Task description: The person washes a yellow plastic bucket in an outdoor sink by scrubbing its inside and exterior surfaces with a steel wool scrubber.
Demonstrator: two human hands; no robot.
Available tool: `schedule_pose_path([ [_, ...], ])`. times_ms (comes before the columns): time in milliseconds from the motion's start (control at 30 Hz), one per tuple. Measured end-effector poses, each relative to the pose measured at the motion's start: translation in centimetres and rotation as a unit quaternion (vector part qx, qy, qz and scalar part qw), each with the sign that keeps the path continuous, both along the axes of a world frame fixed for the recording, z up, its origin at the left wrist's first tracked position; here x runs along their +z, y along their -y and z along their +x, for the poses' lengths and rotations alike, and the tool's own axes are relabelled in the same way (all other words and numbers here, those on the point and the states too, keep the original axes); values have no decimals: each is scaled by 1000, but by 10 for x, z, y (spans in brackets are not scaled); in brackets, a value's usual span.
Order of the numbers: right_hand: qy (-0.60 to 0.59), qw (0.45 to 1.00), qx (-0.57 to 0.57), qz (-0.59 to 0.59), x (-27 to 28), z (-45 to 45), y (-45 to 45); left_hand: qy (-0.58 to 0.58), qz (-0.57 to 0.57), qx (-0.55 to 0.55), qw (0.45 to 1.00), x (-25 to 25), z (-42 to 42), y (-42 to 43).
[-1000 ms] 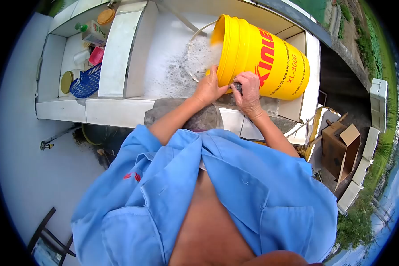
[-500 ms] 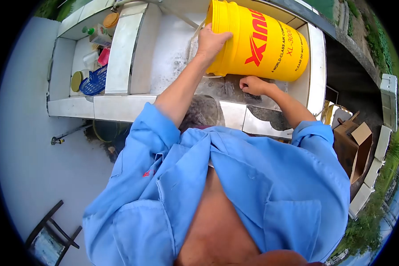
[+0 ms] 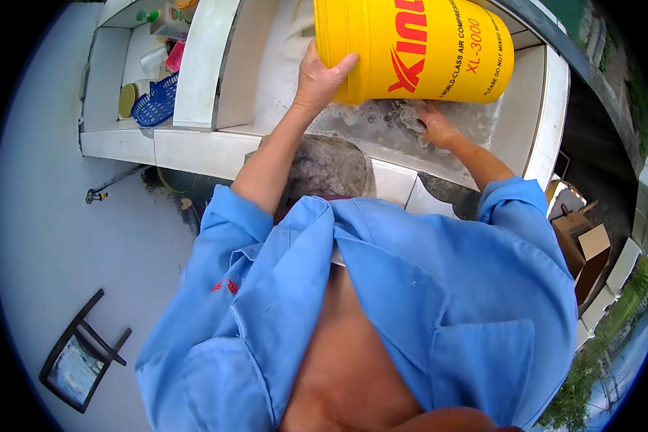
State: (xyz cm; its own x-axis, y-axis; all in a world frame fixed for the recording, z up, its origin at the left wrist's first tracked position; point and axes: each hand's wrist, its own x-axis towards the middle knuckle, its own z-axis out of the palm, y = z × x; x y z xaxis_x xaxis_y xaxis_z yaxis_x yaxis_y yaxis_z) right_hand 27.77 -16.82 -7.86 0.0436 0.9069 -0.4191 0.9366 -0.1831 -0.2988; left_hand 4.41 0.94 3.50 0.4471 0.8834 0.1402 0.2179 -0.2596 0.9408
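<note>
A yellow plastic bucket (image 3: 417, 50) with red and black lettering lies on its side over the sink (image 3: 236, 79). My left hand (image 3: 320, 81) grips its rim end, thumb on the outer wall and the other fingers partly hidden at the opening. Below the bucket's side, my right hand (image 3: 439, 127) is closed on a crumpled, wet grey cloth (image 3: 412, 115). Part of that cloth is hard to make out against the sudsy water (image 3: 367, 122) on the sink floor.
A side compartment at the left holds a blue plastic basket (image 3: 155, 101), a round-lidded jar (image 3: 128, 100) and a green-capped bottle (image 3: 167, 23). A tap (image 3: 95, 196) sticks out of the wall. A cardboard box (image 3: 583, 241) stands at right, a dark-framed chair (image 3: 79, 363) at lower left.
My right hand has moved from just under the bucket's side to the sudsy sink floor, where the grey cloth now shows. My left hand keeps its hold on the rim. The camera view has shifted.
</note>
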Motion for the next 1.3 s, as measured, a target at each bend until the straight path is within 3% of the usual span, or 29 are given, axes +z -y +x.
schedule_pose_path([
  [33,-12,997,34,-74,9,3,-3,2,7,-28,1000,2,-5,2],
  [100,-9,998,56,-37,1,13,0,-41,44,-7,998,-3,-7,0],
  [167,-39,981,-183,-60,-44,53,-1,11,-109,-53,993,-29,-3,-17],
  [200,61,975,-210,42,-55,35,9,-27,-42,-43,998,-22,-2,-4],
  [233,133,982,-131,-20,-46,-19,7,-57,41,3,998,-4,-3,-9],
  [267,95,981,-141,-89,-23,-17,1,-63,-31,-10,997,2,-5,-11],
  [300,79,990,-108,-34,-28,-36,7,-52,-19,12,998,7,-6,-14],
  [333,-269,937,-179,-130,-17,-39,-5,-74,-26,14,997,12,-9,-14],
  [467,-437,875,-162,-127,120,-73,-39,-90,-20,-5,996,-1,-5,-12],
  [533,-400,904,-43,143,175,-87,-52,-63,-6,-6,998,-1,-5,-8],
  [633,-245,868,39,429,215,-111,-86,-26,-9,26,999,5,-3,4],
  [700,-223,854,62,466,211,-131,-111,-74,-68,-6,995,10,-7,7],
  [733,-209,859,113,454,200,-131,-126,-1,-18,-12,1000,5,-9,11],
  [767,-195,862,163,438,188,-132,-141,-50,1,-32,998,0,-8,10],
  [867,-99,856,204,464,193,-124,-196,17,-16,30,999,4,-16,24],
  [933,-130,899,119,402,185,-91,-257,-23,-55,-4,998,-6,-20,39],
  [967,-78,947,66,303,178,-74,-280,-21,-61,-5,998,-7,-23,44],
  [1033,-71,961,45,263,160,-54,-308,-95,-56,-18,994,-6,-29,52],
  [1100,-58,981,23,185,146,-45,-326,-80,-39,-18,996,-13,-29,54],
  [1167,-136,969,40,202,166,-64,-299,-59,3,-18,998,-18,-28,53],
  [1300,-98,915,162,357,207,-113,-188,-70,-10,-24,997,-10,-20,46],
])
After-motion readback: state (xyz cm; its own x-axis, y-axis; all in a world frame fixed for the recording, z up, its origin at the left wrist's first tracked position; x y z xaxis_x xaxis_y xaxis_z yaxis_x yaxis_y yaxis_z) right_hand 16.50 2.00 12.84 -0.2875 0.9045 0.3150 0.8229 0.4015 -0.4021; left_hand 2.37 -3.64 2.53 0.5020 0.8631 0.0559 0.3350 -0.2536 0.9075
